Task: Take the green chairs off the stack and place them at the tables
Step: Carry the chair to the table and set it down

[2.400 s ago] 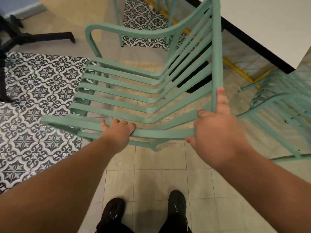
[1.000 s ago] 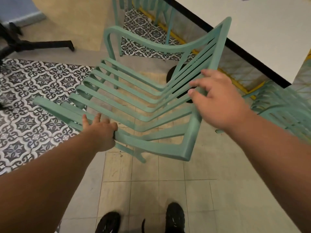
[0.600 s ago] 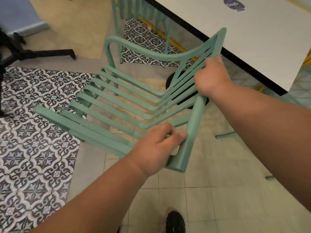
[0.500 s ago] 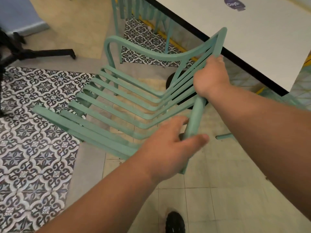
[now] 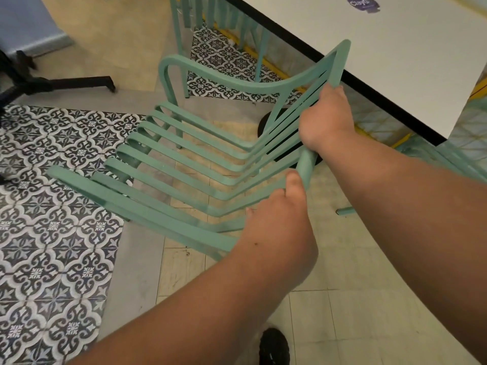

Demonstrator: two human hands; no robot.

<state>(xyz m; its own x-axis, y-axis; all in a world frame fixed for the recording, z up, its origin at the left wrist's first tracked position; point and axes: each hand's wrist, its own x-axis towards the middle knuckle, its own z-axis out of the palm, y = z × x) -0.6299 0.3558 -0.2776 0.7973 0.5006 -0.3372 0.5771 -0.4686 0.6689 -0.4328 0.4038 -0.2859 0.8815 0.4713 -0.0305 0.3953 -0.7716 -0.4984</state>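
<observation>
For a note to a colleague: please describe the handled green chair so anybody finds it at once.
Find the white table with the black edge, upper right. Beside its near edge is a green slatted chair. Only this one, unlike the chair behind it, is gripped by the left hand and right hand.

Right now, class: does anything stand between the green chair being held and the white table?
Nothing visible does. The green chair, gripped by the left hand and right hand, has its backrest right beside the edge of the white table.

no legible text (script on sticker [image 5: 363,3] blurred).
</observation>
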